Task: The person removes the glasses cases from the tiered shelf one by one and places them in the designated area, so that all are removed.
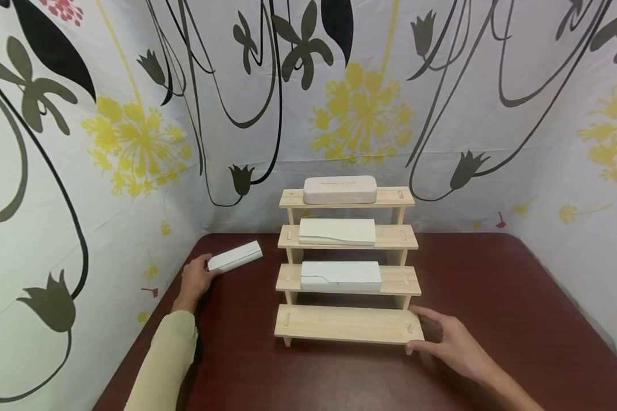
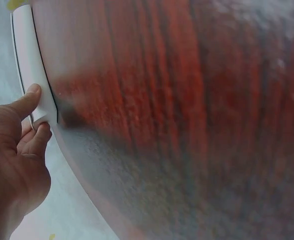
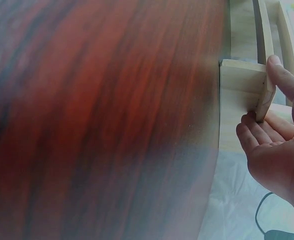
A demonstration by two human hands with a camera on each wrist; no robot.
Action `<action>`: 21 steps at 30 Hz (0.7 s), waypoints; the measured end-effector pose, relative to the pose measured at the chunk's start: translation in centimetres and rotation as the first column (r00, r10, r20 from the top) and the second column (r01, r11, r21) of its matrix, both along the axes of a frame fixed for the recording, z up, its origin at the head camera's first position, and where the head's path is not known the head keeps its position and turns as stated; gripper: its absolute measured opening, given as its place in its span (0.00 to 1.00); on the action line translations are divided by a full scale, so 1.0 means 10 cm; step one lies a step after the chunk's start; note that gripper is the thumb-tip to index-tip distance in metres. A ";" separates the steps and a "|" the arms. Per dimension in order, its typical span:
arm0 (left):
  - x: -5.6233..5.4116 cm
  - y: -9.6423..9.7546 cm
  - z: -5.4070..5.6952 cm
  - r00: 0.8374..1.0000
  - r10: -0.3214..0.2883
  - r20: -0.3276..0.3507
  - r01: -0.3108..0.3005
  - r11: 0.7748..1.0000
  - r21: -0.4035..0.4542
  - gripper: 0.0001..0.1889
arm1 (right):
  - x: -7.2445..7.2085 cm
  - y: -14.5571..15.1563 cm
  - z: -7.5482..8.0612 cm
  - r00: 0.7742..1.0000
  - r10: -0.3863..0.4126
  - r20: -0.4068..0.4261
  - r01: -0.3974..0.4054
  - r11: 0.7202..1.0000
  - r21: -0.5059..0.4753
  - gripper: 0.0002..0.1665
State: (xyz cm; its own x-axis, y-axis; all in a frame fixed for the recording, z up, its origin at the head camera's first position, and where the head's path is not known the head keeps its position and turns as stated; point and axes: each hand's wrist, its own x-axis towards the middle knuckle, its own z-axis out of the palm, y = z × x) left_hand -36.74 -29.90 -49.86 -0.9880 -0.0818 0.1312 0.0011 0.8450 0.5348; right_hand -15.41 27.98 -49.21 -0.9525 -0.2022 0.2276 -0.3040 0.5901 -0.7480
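Observation:
At the table's left side, my left hand (image 1: 195,278) grips the near end of a slim white glasses case (image 1: 235,257), which lies slanted. The left wrist view shows the thumb on one face of the case (image 2: 29,55) and the fingers curled at its other side. A light wooden stepped display stand (image 1: 339,323) has four tiers in the middle of the table. My right hand (image 1: 449,339) holds the right end of its lowest tier, thumb at the front corner and fingers behind. In the right wrist view, thumb and fingertips pinch the wooden end (image 3: 266,95).
A rounded white case (image 1: 340,190) sits on the top tier. Below it, a white case with a curved flap line (image 1: 336,232) and another white case (image 1: 341,275) lie on the middle tiers. Patterned cloth (image 1: 308,137) surrounds the dark red table (image 1: 493,297) at back and sides.

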 end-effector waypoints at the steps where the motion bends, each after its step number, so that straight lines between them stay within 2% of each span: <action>1: 0.00 0.00 0.00 1.000 0.002 0.000 -0.002 1.000 -0.001 0.33 | 0.00 0.00 0.00 1.000 -0.002 0.000 0.002 1.000 0.001 0.47; 21: -0.05 0.04 0.03 0.996 0.084 -0.010 -0.085 0.996 -0.036 0.32 | 0.01 -0.01 0.00 1.000 -0.014 0.009 0.014 1.000 0.006 0.47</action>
